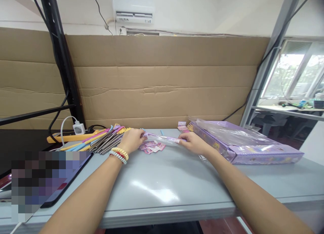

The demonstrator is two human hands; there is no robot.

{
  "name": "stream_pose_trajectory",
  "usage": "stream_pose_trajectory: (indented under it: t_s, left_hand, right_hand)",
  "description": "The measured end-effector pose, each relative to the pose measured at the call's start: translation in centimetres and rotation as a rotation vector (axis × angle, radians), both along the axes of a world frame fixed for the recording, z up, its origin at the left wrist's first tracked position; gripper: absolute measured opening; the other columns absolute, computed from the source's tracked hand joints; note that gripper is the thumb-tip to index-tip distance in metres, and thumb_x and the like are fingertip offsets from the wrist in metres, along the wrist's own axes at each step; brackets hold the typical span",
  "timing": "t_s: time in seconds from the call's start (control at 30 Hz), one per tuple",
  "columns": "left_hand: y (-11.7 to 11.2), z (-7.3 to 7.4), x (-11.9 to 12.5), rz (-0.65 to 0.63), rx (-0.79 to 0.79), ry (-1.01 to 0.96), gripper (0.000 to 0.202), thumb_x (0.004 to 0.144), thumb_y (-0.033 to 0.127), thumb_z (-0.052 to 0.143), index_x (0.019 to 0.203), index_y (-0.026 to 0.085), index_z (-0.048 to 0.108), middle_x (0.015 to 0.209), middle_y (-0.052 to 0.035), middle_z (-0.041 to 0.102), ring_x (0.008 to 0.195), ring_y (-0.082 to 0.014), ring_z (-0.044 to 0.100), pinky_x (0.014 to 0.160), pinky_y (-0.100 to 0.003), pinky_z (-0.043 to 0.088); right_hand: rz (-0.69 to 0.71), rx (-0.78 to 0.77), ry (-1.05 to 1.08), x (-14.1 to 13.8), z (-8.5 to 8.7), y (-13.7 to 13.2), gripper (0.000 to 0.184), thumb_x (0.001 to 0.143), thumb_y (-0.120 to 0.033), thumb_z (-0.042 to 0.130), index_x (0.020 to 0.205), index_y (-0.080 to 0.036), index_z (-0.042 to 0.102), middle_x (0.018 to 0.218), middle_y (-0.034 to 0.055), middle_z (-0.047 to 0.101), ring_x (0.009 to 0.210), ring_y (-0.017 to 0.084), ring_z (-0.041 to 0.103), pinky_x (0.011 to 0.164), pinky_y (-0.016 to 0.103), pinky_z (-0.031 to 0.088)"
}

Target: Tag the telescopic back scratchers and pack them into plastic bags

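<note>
A long, thin clear plastic sleeve (162,138) with purple in it is stretched between my two hands above the table. My left hand (133,140), with beaded bracelets at the wrist, pinches its left end. My right hand (192,143) pinches the right end, and loose clear film hangs below that hand. Small pink printed cards (152,147) lie in a loose pile beneath the sleeve. Beside my left hand is a heap of back scratchers (106,141) with metal rods, coloured handles and hand-shaped ends. Whether the purple is an object or print, I cannot make out.
A purple patterned box (268,154) with clear plastic bags (227,134) on it stands at the right. More pink cards and a yellow claw end lie by its back corner. A tablet-like device (71,180), partly blurred, and a white charger (79,127) are at left. Cardboard (164,78) backs the table.
</note>
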State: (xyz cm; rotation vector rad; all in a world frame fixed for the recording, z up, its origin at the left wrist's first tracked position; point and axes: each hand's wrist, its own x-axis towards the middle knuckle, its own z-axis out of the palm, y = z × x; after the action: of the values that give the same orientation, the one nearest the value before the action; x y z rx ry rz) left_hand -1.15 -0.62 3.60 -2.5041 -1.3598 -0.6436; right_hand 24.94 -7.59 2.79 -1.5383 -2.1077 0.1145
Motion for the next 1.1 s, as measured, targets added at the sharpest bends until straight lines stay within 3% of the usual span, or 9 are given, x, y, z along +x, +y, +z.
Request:
stream_pose_trajectory:
  t_s: [0.2,0.37,0.63,0.87,1.1]
  left_hand:
    - [0.2,0.1,-0.3,0.016,-0.026,-0.032,0.022,0.078,0.037,0.051,0.085,0.023,0.067,0.08,-0.004,0.069,0.076,-0.0202,0.062,0.063,-0.027,0.04]
    - [0.3,0.1,-0.5,0.011,-0.033,-0.055,0.022,0.077,0.037,0.051,0.084,0.024,0.068,0.08,-0.0035,0.07,0.078,-0.0202,0.062,0.064,-0.027,0.041]
    - [1.5,-0.3,-1.4,0.051,-0.068,-0.13,0.022,0.076,0.038,0.051,0.077,0.024,0.067,0.076,-0.0026,0.069,0.075,-0.0188,0.061,0.062,-0.026,0.04]
    - [2.3,-0.6,-2.2,0.071,-0.084,-0.142,0.025,0.078,0.026,0.042,0.086,0.023,0.066,0.089,-0.0028,0.07,0.085,-0.0208,0.062,0.068,-0.028,0.043]
    - [2.5,-0.4,-2.3,0.154,0.006,-0.34,0.03,0.082,0.026,0.037,0.093,0.021,0.065,0.095,-0.0054,0.069,0.09,-0.0226,0.061,0.073,-0.03,0.044]
  right_hand:
    - [0.043,-0.02,0.07,0.1,0.3,-0.3,0.033,0.08,-0.041,0.043,0.071,-0.015,0.06,0.06,-0.0002,0.051,0.057,0.012,0.043,0.053,0.024,0.031]
    - [0.068,0.02,0.081,0.2,0.4,-0.4,0.035,0.08,-0.043,0.045,0.068,-0.014,0.06,0.059,0.0001,0.051,0.057,0.012,0.042,0.052,0.024,0.03]
    - [0.013,0.082,0.039,0.6,0.4,-0.4,0.036,0.08,-0.043,0.043,0.058,-0.016,0.051,0.052,-0.0019,0.04,0.052,0.01,0.033,0.05,0.024,0.025]
    - [-0.202,0.162,0.068,1.1,0.3,0.1,0.037,0.08,-0.044,0.039,0.054,-0.018,0.039,0.053,-0.0011,0.04,0.052,0.011,0.033,0.051,0.025,0.024]
    - [-0.116,0.156,0.152,1.2,0.5,-0.3,0.041,0.079,-0.048,0.041,0.052,-0.018,0.037,0.053,-0.0027,0.033,0.053,0.01,0.03,0.05,0.024,0.023]
